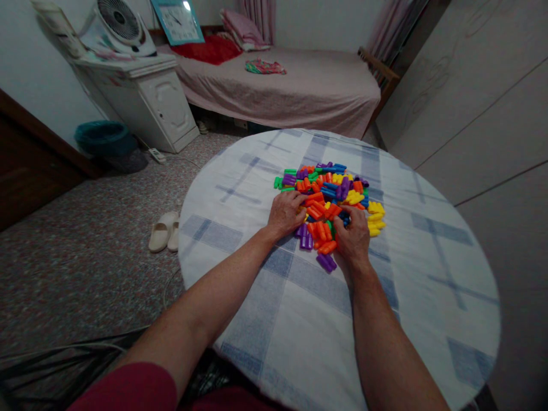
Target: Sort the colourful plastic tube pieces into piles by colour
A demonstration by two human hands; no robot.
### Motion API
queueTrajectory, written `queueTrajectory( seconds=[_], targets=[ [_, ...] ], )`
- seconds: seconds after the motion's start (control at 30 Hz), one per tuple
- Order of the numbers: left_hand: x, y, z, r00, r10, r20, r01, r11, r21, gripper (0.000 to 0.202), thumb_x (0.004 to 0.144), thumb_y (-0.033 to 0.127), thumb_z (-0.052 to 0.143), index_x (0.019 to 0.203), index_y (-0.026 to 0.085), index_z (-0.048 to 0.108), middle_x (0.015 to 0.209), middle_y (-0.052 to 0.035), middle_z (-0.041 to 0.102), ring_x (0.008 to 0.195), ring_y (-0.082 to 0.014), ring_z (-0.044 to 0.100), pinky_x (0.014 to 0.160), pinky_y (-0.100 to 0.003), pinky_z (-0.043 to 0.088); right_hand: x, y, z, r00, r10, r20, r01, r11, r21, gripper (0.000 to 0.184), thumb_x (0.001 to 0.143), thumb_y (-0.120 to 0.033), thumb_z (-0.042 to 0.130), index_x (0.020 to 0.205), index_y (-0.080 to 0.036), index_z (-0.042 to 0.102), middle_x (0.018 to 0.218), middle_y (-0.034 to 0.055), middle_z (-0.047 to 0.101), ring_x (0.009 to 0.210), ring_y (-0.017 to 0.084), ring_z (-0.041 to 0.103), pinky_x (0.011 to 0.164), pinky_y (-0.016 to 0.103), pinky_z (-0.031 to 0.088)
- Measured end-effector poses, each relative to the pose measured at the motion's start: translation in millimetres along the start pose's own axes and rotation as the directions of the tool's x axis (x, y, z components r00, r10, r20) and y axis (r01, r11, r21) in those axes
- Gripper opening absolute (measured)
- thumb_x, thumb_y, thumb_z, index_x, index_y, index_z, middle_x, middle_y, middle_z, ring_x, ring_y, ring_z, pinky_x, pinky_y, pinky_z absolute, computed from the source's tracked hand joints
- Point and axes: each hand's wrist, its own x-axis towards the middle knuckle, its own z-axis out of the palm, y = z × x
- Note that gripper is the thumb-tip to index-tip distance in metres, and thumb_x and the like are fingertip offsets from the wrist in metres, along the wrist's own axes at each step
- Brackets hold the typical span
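A heap of small plastic building pieces (317,210) in orange, purple, yellow, green and blue lies on the round table. My left hand (286,213) rests at the heap's left side, its fingers bent over the pieces beside an orange piece (314,198). What lies under those fingers is mostly hidden. At the near right side, my right hand (354,233) is closed, with a dark blue piece (343,217) between thumb and fingers. Yellow pieces (376,219) lie just right of it. A loose purple piece (326,262) sits nearest to me, between my forearms.
A white and blue checked cloth (257,285) covers the table. Beyond stands a bed (317,85); at the left are a white cabinet (166,105) with a fan (120,25), a bin (106,140) and slippers (160,233). A pale wardrobe (483,114) borders the right.
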Motion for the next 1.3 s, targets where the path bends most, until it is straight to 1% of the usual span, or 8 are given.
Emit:
queueTrajectory(
  seconds=[0.4,0.67,1.1,1.3],
  targets=[
    [0.6,2.0,-2.2,1.000,-0.007,0.012,0.007,1.000,0.006,0.032,0.081,0.026,0.053,0.110,0.019,0.061,0.111,-0.0067,0.060,0.106,-0.0221,0.050,0.093,-0.037,0.040,0.1,0.9,-0.1,1.000,0.000,0.006,0.000,1.000,0.018,0.026,0.077,-0.029,0.051,0.100,-0.020,0.059,0.101,0.0071,0.060,0.095,0.021,0.052,0.088,0.038,0.039],
    [0.4,1.9,-1.0,1.000,0.004,-0.007,-0.004,1.000,0.006,0.031,0.081,0.026,0.052,0.110,0.019,0.061,0.109,-0.0068,0.060,0.107,-0.0221,0.050,0.093,-0.037,0.040,-0.3,1.1,0.1,1.000,-0.009,-0.001,0.009,1.000,0.007,0.025,0.077,-0.028,0.051,0.100,-0.021,0.058,0.100,0.0069,0.059,0.095,0.022,0.051,0.088,0.038,0.039],
    [0.6,2.7,-2.8,1.000,-0.006,0.013,0.006,1.000,0.000,0.031,0.081,0.025,0.052,0.111,0.019,0.060,0.109,-0.0066,0.060,0.106,-0.0220,0.050,0.093,-0.037,0.039,0.1,-3.4,-2.1,1.000,0.005,0.003,-0.005,1.000,0.018,0.025,0.077,-0.029,0.050,0.099,-0.020,0.059,0.100,0.0080,0.060,0.095,0.022,0.052,0.088,0.038,0.040],
    [0.3,3.1,-3.0,1.000,-0.005,0.006,0.005,1.000,-0.004,0.031,0.081,0.025,0.052,0.110,0.020,0.060,0.109,-0.0065,0.060,0.106,-0.0219,0.050,0.093,-0.037,0.039,0.5,-2.3,-1.9,1.000,0.009,0.006,-0.009,1.000,0.018,0.025,0.077,-0.029,0.050,0.099,-0.020,0.059,0.100,0.0076,0.059,0.095,0.022,0.051,0.087,0.038,0.040]
  ],
)
